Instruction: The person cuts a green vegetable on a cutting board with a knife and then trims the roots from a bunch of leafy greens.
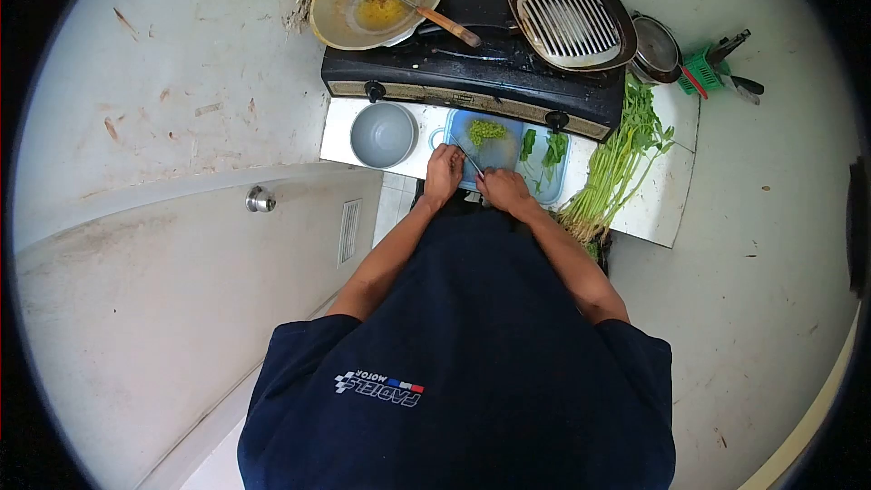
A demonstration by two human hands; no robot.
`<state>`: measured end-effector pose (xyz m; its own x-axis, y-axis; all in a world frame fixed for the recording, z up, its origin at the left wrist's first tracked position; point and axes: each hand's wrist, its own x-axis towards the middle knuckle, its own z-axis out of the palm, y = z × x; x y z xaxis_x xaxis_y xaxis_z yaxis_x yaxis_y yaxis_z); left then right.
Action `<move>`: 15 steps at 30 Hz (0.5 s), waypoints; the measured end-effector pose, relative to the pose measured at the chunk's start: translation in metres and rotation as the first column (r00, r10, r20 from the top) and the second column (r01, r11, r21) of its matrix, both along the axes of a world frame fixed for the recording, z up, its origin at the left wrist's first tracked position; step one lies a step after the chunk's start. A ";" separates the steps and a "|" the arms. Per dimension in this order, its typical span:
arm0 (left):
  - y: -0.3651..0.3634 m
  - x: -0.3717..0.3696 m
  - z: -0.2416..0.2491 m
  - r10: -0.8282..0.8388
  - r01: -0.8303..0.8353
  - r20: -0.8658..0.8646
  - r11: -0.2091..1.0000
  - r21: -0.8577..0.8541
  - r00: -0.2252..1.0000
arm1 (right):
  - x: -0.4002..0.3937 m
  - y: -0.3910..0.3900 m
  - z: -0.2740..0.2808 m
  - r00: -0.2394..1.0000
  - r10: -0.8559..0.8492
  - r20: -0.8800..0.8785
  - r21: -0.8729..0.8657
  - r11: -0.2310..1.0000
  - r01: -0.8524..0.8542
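Observation:
My right hand is closed on the handle of a small knife, whose blade points up and left over a blue cutting board. At the board's left side is my left hand, its fingers bent together near the blade tip; what they hold, if anything, is too small to tell. Chopped green pieces lie in a pile at the top of the board. Loose green leaves rest in a light blue tray on the right.
A grey bowl stands left of the board. Behind is a black stove with a wok and a grill pan. Long green stalks lie on the right, below a strainer and a green basket.

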<state>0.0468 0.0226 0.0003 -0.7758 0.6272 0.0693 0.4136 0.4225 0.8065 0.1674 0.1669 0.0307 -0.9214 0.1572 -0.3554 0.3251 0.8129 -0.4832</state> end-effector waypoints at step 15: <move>-0.001 -0.001 0.006 0.000 0.000 0.018 1.000 0.028 1.000 | 0.002 -0.001 -0.008 0.999 0.036 0.031 -0.004 0.999 -0.036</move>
